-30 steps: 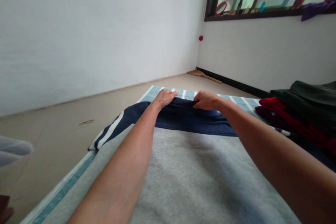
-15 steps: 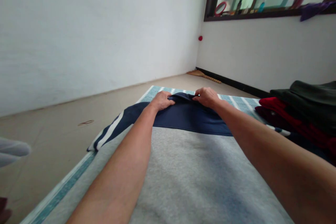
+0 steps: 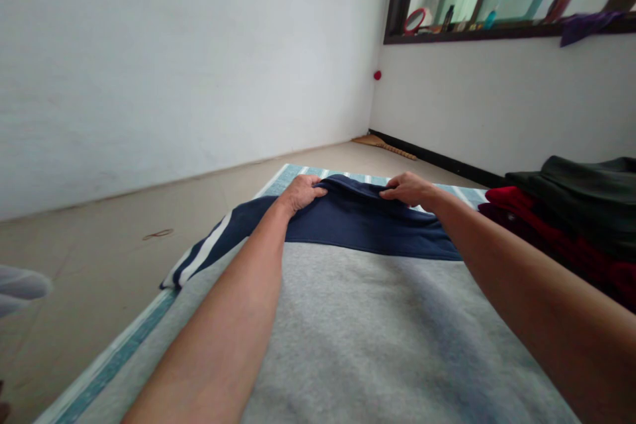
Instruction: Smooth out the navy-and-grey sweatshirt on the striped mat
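Note:
A grey and navy sweatshirt (image 3: 342, 318) lies spread over a teal-and-white striped cloth (image 3: 293, 175). Its navy top part, with a white-striped sleeve on the left, is at the far end. My left hand (image 3: 302, 193) pinches the navy collar edge on its left side. On the other side of the collar, my right hand (image 3: 406, 189) grips the same edge between thumb and fingers. The collar is slightly raised between both hands. My right forearm hides the sweatshirt's right side.
At the right lies a stack of dark green and red folded clothes (image 3: 586, 212). Beyond the cloth are a tiled floor with a thin loop (image 3: 158, 234), a broom-like object (image 3: 382, 144) in the corner, and a window sill with a round mirror (image 3: 414, 21).
My right hand has moved to the right along the collar, widening the gap between my hands. My left hand stays on the collar's left side. The view has shifted slightly.

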### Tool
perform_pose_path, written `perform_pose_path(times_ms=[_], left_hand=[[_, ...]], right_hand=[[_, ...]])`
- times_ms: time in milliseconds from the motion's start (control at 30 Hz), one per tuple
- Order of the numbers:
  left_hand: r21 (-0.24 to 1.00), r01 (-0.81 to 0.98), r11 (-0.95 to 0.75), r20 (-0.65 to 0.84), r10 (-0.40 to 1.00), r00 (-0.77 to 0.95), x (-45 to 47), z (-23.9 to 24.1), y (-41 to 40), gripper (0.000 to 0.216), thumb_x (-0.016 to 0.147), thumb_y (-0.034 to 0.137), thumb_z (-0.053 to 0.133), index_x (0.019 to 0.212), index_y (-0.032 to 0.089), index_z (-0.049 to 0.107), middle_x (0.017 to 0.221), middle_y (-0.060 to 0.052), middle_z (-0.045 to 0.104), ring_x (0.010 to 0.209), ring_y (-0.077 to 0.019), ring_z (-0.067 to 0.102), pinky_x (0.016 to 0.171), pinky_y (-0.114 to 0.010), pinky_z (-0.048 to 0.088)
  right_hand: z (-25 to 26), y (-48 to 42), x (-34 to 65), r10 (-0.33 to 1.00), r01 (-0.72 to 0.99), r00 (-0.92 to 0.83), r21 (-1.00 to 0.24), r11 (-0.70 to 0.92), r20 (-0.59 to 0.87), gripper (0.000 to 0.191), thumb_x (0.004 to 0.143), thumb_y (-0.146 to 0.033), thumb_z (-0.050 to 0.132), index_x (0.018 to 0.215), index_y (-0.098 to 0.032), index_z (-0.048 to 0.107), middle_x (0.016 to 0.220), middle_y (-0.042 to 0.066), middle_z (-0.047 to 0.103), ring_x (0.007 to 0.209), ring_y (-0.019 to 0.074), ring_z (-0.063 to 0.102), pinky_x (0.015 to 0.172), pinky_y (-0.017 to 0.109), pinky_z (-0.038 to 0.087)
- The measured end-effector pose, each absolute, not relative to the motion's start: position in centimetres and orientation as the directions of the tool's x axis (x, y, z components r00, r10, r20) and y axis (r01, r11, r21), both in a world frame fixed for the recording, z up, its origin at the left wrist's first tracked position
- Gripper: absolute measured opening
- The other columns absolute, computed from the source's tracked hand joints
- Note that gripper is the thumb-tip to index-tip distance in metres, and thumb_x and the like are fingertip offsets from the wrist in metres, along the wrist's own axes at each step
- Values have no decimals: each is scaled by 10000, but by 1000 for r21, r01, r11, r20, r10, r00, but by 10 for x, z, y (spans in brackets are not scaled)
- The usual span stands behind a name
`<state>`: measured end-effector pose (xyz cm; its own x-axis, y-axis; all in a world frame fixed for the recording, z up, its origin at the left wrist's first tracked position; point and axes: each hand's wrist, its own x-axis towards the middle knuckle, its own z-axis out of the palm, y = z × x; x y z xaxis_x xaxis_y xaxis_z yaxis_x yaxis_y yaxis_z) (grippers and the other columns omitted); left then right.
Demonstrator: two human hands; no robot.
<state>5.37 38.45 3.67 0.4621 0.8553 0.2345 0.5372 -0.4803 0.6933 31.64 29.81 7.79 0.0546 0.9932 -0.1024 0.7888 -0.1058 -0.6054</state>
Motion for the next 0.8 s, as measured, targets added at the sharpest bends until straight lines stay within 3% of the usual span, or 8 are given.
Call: perform_pose_path(times_ms=[100,200,433,567,667,800], left_hand=[[707,501,-500,247,837,488,52,38,384,326,735,297,521,991,151,659,935,-2,705,864,-200,613,824,-304,455],[684,511,-520,256,828,499,51,40,382,365,769,314,491,1036,112,638,950,-26,699,832,-187,616,793,-292,462],[536,643,-547,270,833,483,57,38,381,273,732,308,519,870,136,680,836,-38,681,821,-207,602,815,-302,436],[481,700,-528,257,848,463,59,34,384,246,709,308,545,854,167,686,854,-40,689,871,-221,606,830,-305,436],[476,705,-526,262,850,457,59,33,384,261,708,322,553,855,158,693,865,-59,698,884,-240,613,838,-330,442],[515,660,-547,295,836,463,54,37,385,338,732,315,527,985,148,675,989,-51,696,943,-217,616,880,-324,443]], right_hand=[[79,299,316,999,737,34,-675,-32,-10,166,753,-304,601,696,-150,627,514,-60,404,475,73,336,459,210,269],[77,297,319,998,659,18,-752,28,52,221,787,-347,543,839,-151,633,630,-33,521,523,81,412,480,198,316],[44,314,317,984,609,142,-793,2,112,332,776,-375,537,976,-134,648,720,2,610,614,116,515,573,214,392],[37,318,321,966,653,213,-757,-30,145,514,757,-465,581,1160,-145,589,842,35,635,719,147,550,656,248,409],[41,311,327,976,689,196,-721,-73,89,519,681,-483,671,1062,-131,645,860,68,653,758,181,572,677,273,421],[47,299,330,996,703,92,-708,-72,-9,281,660,-303,695,886,-137,698,774,41,671,703,173,591,648,257,434]])
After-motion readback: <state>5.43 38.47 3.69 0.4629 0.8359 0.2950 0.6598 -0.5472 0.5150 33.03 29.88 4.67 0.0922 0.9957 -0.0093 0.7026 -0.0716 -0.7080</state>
